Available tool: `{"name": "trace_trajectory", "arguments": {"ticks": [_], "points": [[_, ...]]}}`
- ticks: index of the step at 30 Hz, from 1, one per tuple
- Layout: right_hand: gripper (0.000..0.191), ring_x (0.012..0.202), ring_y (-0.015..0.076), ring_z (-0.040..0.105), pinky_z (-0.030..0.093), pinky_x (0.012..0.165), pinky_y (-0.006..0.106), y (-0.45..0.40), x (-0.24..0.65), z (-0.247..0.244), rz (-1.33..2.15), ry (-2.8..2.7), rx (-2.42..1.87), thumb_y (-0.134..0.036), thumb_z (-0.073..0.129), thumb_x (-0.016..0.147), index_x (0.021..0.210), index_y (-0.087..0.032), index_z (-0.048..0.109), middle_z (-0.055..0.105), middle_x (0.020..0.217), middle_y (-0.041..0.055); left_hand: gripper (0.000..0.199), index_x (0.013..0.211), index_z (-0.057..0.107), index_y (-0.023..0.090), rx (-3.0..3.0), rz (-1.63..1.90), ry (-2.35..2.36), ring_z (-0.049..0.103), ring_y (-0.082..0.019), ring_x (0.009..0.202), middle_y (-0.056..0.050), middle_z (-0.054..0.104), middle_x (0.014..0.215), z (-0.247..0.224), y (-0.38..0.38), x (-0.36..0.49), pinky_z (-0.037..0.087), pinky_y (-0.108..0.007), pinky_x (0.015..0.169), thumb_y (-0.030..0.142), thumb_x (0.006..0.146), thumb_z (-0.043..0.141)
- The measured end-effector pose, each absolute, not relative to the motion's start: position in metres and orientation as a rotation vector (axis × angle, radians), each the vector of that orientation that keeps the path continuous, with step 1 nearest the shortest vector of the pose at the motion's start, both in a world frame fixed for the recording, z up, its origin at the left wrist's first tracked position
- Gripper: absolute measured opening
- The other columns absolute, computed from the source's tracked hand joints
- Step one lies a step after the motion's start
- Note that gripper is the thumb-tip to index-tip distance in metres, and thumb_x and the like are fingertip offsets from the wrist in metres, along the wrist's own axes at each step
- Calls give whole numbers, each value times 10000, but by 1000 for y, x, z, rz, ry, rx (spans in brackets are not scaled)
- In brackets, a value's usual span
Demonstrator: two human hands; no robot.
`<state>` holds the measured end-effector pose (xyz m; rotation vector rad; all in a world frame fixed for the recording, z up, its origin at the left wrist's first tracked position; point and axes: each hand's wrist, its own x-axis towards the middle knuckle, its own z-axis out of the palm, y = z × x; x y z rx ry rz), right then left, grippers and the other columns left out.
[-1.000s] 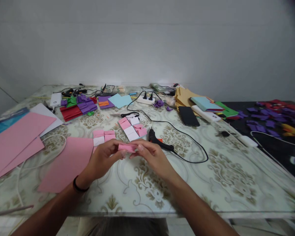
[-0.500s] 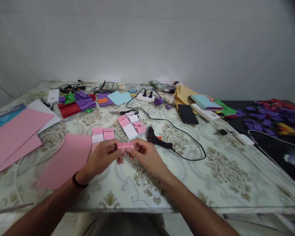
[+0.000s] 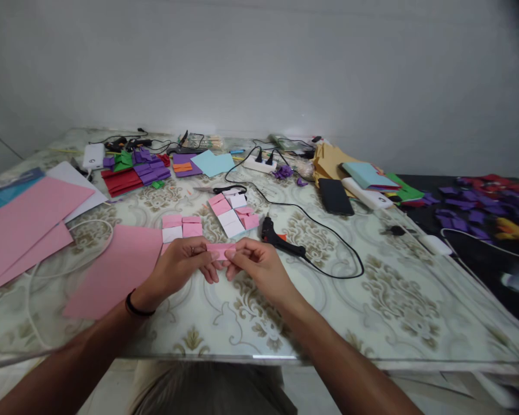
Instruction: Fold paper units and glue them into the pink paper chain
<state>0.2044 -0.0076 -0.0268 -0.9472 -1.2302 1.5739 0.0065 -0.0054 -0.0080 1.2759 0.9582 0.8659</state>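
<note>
change: left hand (image 3: 179,266) and right hand (image 3: 255,266) keep pinching folded pink paper strip (image 3: 220,249), now lower, nearer counter (image 3: 372,300)
hidden: strip ends under fingertips

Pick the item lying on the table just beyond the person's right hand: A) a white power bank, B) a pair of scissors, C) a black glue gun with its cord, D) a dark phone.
C: the black glue gun lies on the table just past the right hand, its cord looping off to the right, while both hands pinch a folded pink paper strip.
</note>
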Motion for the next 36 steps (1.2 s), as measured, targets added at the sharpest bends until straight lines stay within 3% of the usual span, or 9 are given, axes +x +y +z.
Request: {"name": "trace_trajectory", "arguments": {"ticks": [9, 17, 24, 36], "points": [[347, 563, 150, 691, 579, 613, 279, -8, 204, -26, 1569, -1239, -906, -507, 828, 824, 796, -178, 722, 745, 690, 16, 294, 761, 633, 145, 1326, 855, 902, 746, -185, 573, -59, 762, 649, -9, -5, 3, 612, -286, 583, 386, 908, 715], [372, 517, 118, 627, 501, 558, 241, -10, 198, -27, 1559, -1334, -940, -520, 839, 802, 789, -188, 671, 692, 635, -24, 112, 714, 597, 170, 1430, 831, 1021, 680, -125, 500, 9, 713, 609, -10, -10, 8, 530, -206, 490, 146, 811, 649], [389, 625, 174, 747, 612, 679, 300, -8, 207, -23, 1584, -1373, -954, -550, 813, 828, 917, -177, 747, 765, 674, 20, 167, 711, 650, 151, 1359, 866, 977, 675, -140, 480, -21, 720, 606, -2, -9, 6, 531, -227, 478, 261, 820, 713], [396, 639, 183, 759, 631, 720, 324, -7, 209, -20, 1545, -1333, -949, -569, 809, 825, 841, -183, 722, 779, 717, 34, 264, 718, 630, 155, 1417, 877, 983, 668, -132, 505, -25, 712, 645, 1, -6, -1, 535, -230, 499, 350, 881, 703]]}}
